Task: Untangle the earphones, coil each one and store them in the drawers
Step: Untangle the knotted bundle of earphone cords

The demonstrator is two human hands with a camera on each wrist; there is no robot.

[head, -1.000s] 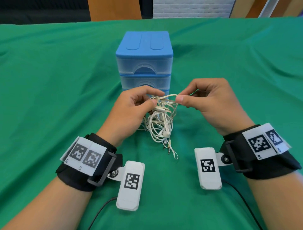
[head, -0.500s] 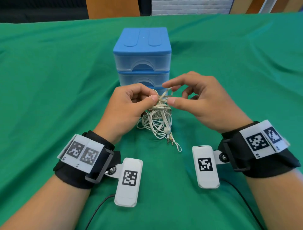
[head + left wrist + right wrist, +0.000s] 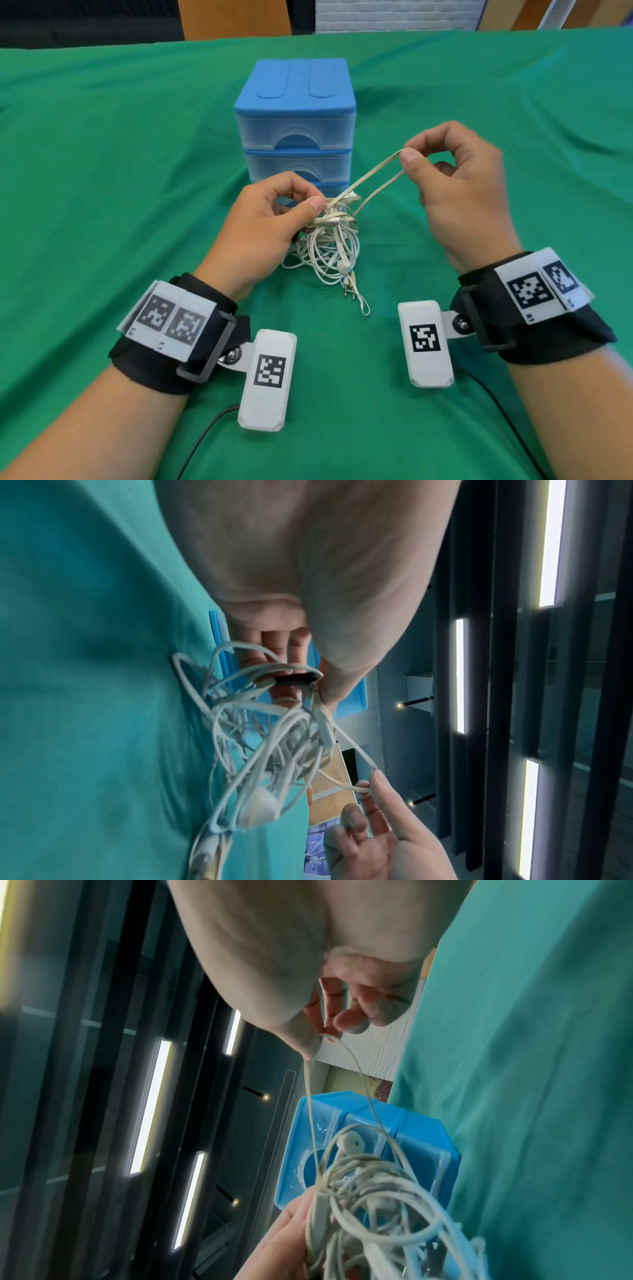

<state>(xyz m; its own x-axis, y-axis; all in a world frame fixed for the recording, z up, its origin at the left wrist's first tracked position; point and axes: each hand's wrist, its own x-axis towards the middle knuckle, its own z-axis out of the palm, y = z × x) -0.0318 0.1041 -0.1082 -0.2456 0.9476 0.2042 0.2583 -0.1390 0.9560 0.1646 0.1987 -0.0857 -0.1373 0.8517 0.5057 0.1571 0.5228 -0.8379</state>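
loop drawn out of the knot

since half a second ago the right hand [image 3: 459, 192] has swung up and away toward the right edge of the surface [image 3: 102, 171], drawing a flat cable loop [image 3: 373, 178] out of the tangled earphones [image 3: 329, 240]; its fingers [image 3: 409, 158] pinch the top of that loop; the left hand [image 3: 263, 222] pinches the knot's upper strands, with the rest of the bundle hanging down to the cloth near the middle; to do this well, i judge, pull slowly and keep the left pinch firm, feeding slack, since a hard tug could tighten the knot; jack plugs [image 3: 349, 291] trail toward the near edge; the blue drawer unit [image 3: 294, 113] stands just behind, drawers shut, close enough for strands to brush it.
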